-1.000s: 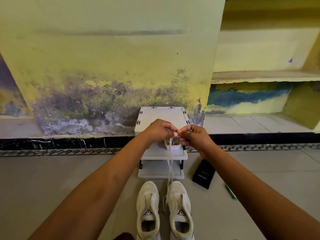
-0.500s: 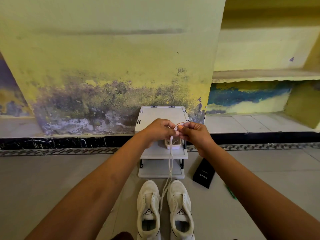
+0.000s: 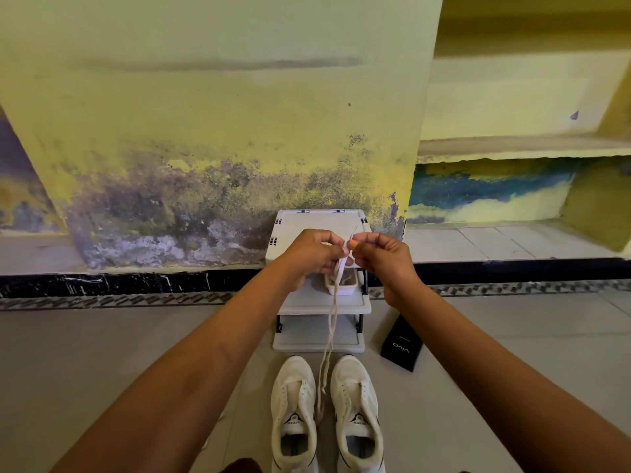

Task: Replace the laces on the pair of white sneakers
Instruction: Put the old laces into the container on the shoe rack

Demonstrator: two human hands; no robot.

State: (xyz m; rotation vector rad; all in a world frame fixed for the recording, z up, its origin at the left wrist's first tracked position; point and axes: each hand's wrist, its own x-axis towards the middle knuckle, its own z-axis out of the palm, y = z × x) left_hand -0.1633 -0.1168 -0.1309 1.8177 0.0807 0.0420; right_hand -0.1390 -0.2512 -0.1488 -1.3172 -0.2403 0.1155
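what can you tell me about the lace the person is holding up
The lace is a long, flat, off-white cord that looks like woven fabric. Its upper end is pinched between the left hand and the right hand, raised in front of the small white rack. A thin tip pokes up above the fingers. From there it hangs down, doubled into two strands, and trails between the two white sneakers. Whether it is threaded into either shoe cannot be told.
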